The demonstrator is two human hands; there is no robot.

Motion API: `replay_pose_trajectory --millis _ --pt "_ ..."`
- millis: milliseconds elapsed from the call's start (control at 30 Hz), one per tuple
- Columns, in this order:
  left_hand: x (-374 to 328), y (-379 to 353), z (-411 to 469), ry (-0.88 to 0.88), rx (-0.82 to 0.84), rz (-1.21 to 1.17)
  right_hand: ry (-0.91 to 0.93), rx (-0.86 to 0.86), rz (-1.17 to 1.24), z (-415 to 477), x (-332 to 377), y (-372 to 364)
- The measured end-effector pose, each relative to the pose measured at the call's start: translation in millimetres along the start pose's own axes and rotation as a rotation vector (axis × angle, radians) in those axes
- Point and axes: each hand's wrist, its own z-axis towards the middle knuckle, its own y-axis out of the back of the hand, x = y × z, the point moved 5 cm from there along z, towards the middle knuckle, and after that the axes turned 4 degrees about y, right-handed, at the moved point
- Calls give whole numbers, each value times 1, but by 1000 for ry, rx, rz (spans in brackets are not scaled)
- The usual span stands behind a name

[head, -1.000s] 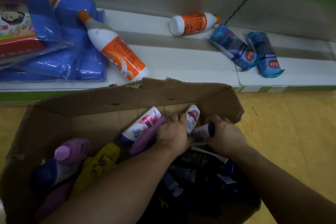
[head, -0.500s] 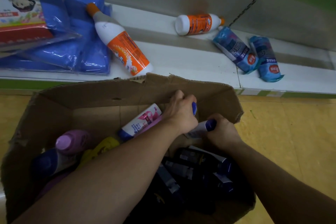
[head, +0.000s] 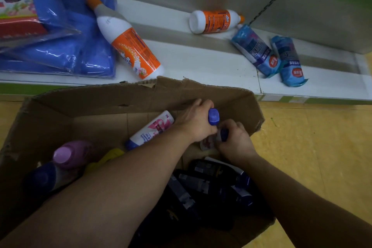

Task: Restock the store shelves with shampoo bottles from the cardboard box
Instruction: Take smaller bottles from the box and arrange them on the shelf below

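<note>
Since 1 s ago, the left hand [head: 196,122] is seen to have been raised toward the far wall of the cardboard box [head: 201,94]. The blue-capped shampoo bottle [head: 213,116] it holds is now turned cap-up, where a pink-and-white body was shown before. The left fingers [head: 202,104] are wrapped tightly round this bottle just below the cap, and the body is hidden by the fist.

The right hand [head: 236,143] is closed on a second shampoo bottle [head: 208,144] just beside it. That bottle's blue cap is gripped, and a little of its white body is left showing. Both bottles are held inside the box, near its far right corner. The 2 hands are pressed close, knuckle to knuckle.

Another pink-and-white bottle [head: 153,129] is left lying against the far wall, and dark bottles [head: 201,181] are piled below the wrists.

Nothing has yet been set on the shelf [head: 201,62]. An orange cleaner bottle [head: 128,46] lies toppled there just behind the box rim.

Several slips are judged possible. With each bottle held high near its cap, a body could swing, slide from the grip, or have its lid popped. With the hands so crowded, 1 bottle could be knocked by the other during the lift. The torn box rim could catch a wrist or a bottle. The toppled cleaner bottle could be struck when the shampoo is carried over.
</note>
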Motion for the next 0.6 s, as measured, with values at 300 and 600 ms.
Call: replay_pose_trajectory --millis 300,600 --pt "16 -2 -2 64 22 -231 -224 -140 290 0 -22 -1" --pt "28 -12 3 245 46 -537 -270 -26 428 8 -22 -19"
